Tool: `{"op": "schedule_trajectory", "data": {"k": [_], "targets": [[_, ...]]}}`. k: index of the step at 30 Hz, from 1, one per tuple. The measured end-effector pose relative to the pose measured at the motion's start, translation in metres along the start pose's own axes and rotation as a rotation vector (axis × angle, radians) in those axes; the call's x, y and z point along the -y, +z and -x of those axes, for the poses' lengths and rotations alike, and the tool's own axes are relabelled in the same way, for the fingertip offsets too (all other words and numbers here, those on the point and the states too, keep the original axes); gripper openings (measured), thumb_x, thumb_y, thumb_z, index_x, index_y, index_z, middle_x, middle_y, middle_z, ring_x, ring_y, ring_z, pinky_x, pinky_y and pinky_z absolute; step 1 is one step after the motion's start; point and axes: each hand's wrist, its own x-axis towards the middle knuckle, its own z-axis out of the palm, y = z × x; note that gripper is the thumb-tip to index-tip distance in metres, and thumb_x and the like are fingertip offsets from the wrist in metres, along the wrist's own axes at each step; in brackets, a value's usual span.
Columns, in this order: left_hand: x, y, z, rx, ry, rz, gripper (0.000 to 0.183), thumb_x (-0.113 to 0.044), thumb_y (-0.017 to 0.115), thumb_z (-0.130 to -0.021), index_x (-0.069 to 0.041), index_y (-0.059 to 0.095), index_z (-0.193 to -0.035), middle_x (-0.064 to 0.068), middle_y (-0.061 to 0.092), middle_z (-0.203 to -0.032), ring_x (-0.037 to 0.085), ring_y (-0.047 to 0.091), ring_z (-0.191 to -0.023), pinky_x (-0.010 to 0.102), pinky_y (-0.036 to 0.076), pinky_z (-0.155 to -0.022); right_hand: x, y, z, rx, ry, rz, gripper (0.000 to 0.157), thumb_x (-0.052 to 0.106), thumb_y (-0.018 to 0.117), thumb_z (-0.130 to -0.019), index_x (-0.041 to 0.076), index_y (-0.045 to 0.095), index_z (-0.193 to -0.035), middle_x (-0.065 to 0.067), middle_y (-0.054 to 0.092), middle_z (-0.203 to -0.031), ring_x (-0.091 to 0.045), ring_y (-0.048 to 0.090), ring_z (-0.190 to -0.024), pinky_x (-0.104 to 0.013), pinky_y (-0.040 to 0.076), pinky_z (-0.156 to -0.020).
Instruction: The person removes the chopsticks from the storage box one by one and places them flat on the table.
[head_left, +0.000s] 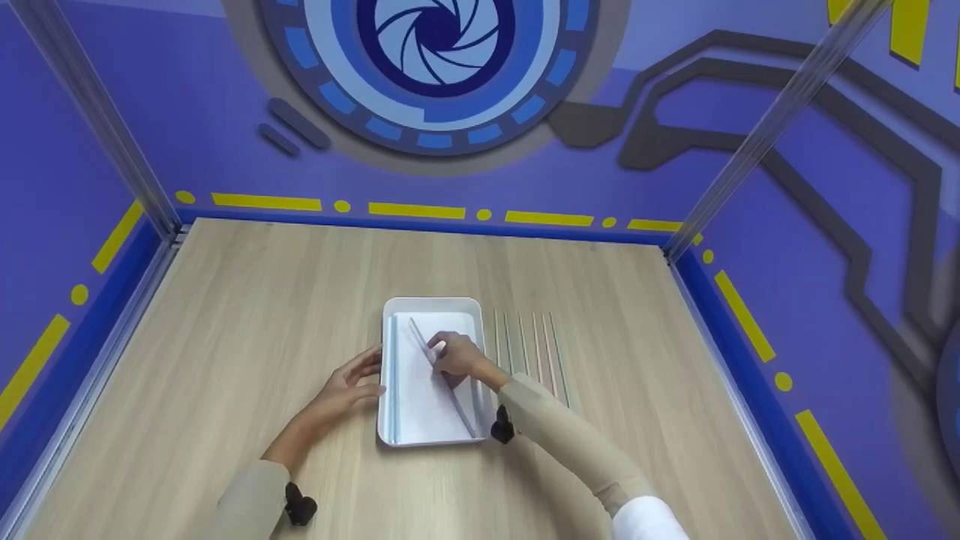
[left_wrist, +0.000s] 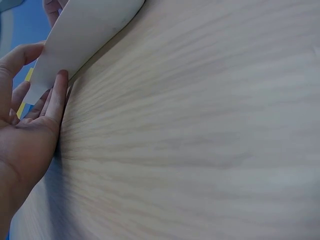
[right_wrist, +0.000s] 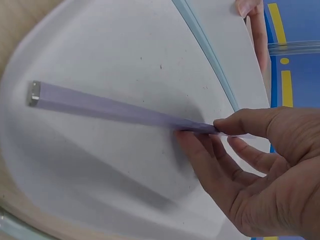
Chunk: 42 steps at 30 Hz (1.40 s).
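Observation:
A white tray lies on the wooden table. Inside, along its left side, is a light blue rod. My right hand pinches a thin translucent purple rod near its middle, between thumb and fingers, over the tray. The purple rod slants across the tray, and one squared end shows in the right wrist view; whether it touches the tray floor I cannot tell. My left hand rests its thumb and fingers against the tray's left outer wall, the fingers loosely extended.
Several thin rods lie side by side on the table, right of the tray, partly under the right forearm. Blue panels and metal posts border the wooden table.

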Motion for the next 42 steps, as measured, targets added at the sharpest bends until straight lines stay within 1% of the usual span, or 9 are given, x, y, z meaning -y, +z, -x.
{"op": "schedule_trajectory", "data": {"k": [6, 13, 17, 22, 25, 29, 33, 38, 42], "targets": [[0.001, -0.001, -0.001, 0.005, 0.006, -0.001, 0.082, -0.011, 0.074, -0.092, -0.014, 0.031, -0.161, 0.015, 0.036, -0.162, 0.033, 0.036, -0.148, 0.022, 0.044, -0.109, -0.010, -0.013, 0.004, 0.032, 0.010, -0.211, 0.047, -0.006, 0.066, -0.091, 0.003, 0.057, -0.136, -0.013, 0.068, -0.089, -0.036, 0.075, -0.078, -0.042, 0.064, -0.062], [0.000, 0.000, 0.000, -0.005, -0.008, -0.007, 0.080, -0.010, 0.073, -0.092, -0.015, 0.032, -0.161, 0.015, 0.036, -0.162, 0.033, 0.036, -0.149, 0.032, 0.042, -0.116, -0.022, -0.030, 0.011, 0.025, -0.038, -0.450, 0.050, -0.006, 0.065, -0.093, -0.001, 0.052, -0.141, -0.030, 0.072, -0.104, -0.041, 0.075, -0.093, -0.042, 0.065, -0.065], [0.001, 0.000, 0.000, -0.008, -0.009, -0.007, 0.080, -0.008, 0.073, -0.092, -0.016, 0.032, -0.161, 0.015, 0.036, -0.162, 0.034, 0.036, -0.149, 0.040, 0.040, -0.119, -0.031, -0.043, 0.014, 0.076, -0.044, -0.574, 0.055, -0.004, 0.064, -0.095, 0.000, 0.049, -0.147, -0.026, 0.074, -0.111, -0.041, 0.074, -0.104, -0.038, 0.065, -0.068], [0.002, -0.001, 0.000, 0.007, -0.005, -0.005, 0.080, -0.009, 0.072, -0.093, -0.016, 0.031, -0.161, 0.014, 0.035, -0.163, 0.033, 0.035, -0.150, 0.038, 0.040, -0.119, -0.043, -0.060, 0.017, 0.130, -0.022, -0.689, 0.056, -0.002, 0.062, -0.098, 0.005, 0.047, -0.152, -0.018, 0.075, -0.116, -0.030, 0.075, -0.103, -0.034, 0.064, -0.072], [0.002, -0.001, 0.000, 0.003, -0.016, 0.001, 0.079, -0.010, 0.072, -0.093, -0.018, 0.032, -0.161, 0.012, 0.036, -0.163, 0.031, 0.035, -0.150, 0.038, 0.038, -0.120, -0.049, -0.068, 0.020, 0.111, -0.001, -0.735, 0.056, 0.000, 0.062, -0.098, 0.006, 0.048, -0.152, -0.015, 0.076, -0.117, -0.021, 0.075, -0.099, -0.033, 0.064, -0.072], [0.000, 0.000, 0.001, -0.003, -0.015, 0.003, 0.079, -0.010, 0.072, -0.093, -0.018, 0.032, -0.161, 0.013, 0.036, -0.163, 0.031, 0.036, -0.150, 0.045, 0.035, -0.123, -0.060, -0.078, 0.024, 0.059, 0.019, -0.778, 0.059, 0.002, 0.068, -0.095, 0.008, 0.049, -0.151, -0.013, 0.077, -0.115, -0.021, 0.075, -0.098, -0.033, 0.064, -0.073], [0.000, -0.001, 0.001, 0.004, -0.006, -0.005, 0.079, -0.010, 0.071, -0.094, -0.016, 0.030, -0.162, 0.015, 0.034, -0.163, 0.034, 0.035, -0.150, 0.047, 0.033, -0.124, -0.072, -0.088, 0.029, 0.022, 0.025, -0.796, 0.062, 0.004, 0.071, -0.094, 0.007, 0.049, -0.151, -0.014, 0.076, -0.117, -0.024, 0.074, -0.104, -0.034, 0.064, -0.076], [0.000, -0.001, 0.001, 0.006, -0.010, -0.008, 0.079, -0.011, 0.072, -0.094, -0.017, 0.031, -0.161, 0.013, 0.035, -0.163, 0.032, 0.036, -0.149, 0.037, 0.040, -0.119, -0.090, -0.102, 0.034, 0.001, 0.012, -0.785, 0.063, 0.006, 0.071, -0.095, 0.007, 0.046, -0.153, -0.016, 0.073, -0.124, -0.034, 0.068, -0.119, -0.035, 0.064, -0.080], [0.000, -0.001, 0.000, 0.003, -0.007, -0.002, 0.079, -0.010, 0.073, -0.093, -0.017, 0.032, -0.161, 0.013, 0.036, -0.162, 0.031, 0.037, -0.149, 0.029, 0.043, -0.114, -0.113, -0.118, 0.037, -0.016, -0.016, -0.765, 0.064, 0.005, 0.069, -0.096, 0.006, 0.043, -0.155, -0.018, 0.071, -0.128, -0.036, 0.066, -0.123, -0.034, 0.064, -0.080]]}}
